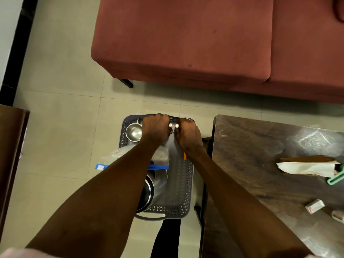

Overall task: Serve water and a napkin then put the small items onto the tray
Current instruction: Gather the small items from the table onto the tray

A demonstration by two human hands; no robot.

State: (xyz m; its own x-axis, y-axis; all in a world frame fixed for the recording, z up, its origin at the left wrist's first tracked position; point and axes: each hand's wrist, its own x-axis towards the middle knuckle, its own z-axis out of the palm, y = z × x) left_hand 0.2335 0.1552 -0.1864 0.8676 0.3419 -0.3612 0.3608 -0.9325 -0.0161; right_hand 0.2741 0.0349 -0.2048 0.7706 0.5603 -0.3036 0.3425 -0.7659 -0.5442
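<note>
Carrying is where I'd put this moment, w/ almost all of the job still to do. Going big to small: the maroon sofa (204, 38) fills the top of the view across the tiled floor (59, 94), nobody seated on it that I can see. To my right sits the dark wooden table (270, 146), bare of any cup or water, so nothing looks served yet. I've got the grey perforated tray (181, 187) in the air over the floor, just left of the table edge, not set down. On it, nearest me, is a steel water jug (156, 185), partly hidden by my left forearm; across the middle lies a clear zip bag w/ a blue seal strip (160, 156), contents too blurred to call; at the far left corner stands a small steel cup (134, 132), upright, can't tell if it holds water. My left hand (155, 128) and right hand (188, 132) sit side by side at the tray's far rim, fingers curled over it, both gripping the tray. On the table, well apart from the tray: a white napkin (307, 168) w/ a brown card piece behind it, a green plastic clip (336, 178) touching its right end, then a small matchbox-like pack (315, 206) and another small item at the frame edge, too cut off to name. Left, I judge: set tray down, pour, serve cup + napkin, then load the small bits.
</note>
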